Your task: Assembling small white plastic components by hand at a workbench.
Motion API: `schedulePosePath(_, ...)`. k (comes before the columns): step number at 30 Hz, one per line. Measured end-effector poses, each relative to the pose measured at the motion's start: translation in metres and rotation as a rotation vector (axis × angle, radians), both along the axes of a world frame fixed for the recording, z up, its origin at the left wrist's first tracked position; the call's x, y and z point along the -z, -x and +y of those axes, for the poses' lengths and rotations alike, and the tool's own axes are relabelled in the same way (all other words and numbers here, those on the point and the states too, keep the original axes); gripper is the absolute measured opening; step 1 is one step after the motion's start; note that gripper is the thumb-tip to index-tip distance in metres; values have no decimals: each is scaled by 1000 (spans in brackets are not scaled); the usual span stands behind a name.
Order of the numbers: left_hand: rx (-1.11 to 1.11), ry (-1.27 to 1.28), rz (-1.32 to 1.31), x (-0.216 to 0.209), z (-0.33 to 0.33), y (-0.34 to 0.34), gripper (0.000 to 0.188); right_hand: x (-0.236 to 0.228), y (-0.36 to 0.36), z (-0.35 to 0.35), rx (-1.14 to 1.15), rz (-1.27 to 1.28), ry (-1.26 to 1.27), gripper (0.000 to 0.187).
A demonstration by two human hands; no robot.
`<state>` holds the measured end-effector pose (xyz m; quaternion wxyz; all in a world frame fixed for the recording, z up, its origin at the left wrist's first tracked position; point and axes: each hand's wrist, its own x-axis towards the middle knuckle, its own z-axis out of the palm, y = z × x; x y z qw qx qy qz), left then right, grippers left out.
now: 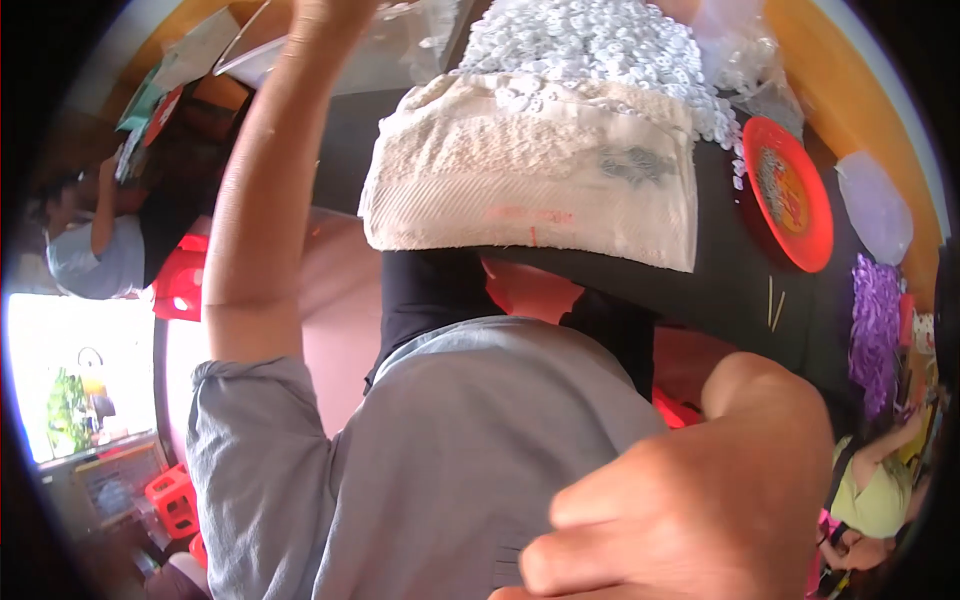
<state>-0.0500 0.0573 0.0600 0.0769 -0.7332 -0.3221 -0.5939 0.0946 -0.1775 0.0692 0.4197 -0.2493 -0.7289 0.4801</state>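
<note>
My left forearm (270,180) reaches up past the far edge of the view, so that hand is out of sight. Close to the camera, at lower right, my right hand (680,510) is closed with its fingers curled. A few thin dark lines show beside its fingers; what it holds, if anything, I cannot make out. A beige towel (450,205) lies over the near table edge, with a dark grey patch on its right side. Beyond it is a heap of small white ring-like pieces (590,40), some spilling onto the towel and table.
On the dark table (700,300), a red plate (815,190) holds small greyish pieces. Two thin sticks (775,305) lie nearer. Purple strips (875,330) and a clear plastic bag (760,70) are at right. Other people sit at far left (95,250) and lower right (880,490).
</note>
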Motion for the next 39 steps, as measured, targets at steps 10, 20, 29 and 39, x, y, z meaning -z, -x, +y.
schedulePosePath(10, 742, 784, 327, 116, -77, -78, 12, -59, -35, -58, -220, -428, -157, 33)
schedulePosePath(20, 696, 522, 625, 142, -73, -98, 15, 40, -80, -28, 154, -378, -279, 36)
schedulePosePath(29, 812, 1001, 95, 135, -66, -82, 7, 52, -109, 36, 723, -330, 8, 18)
schedulePosePath(39, 1025, 1590, -479, 122, -74, -73, 11, 97, -107, 56, 783, -299, 60, 14)
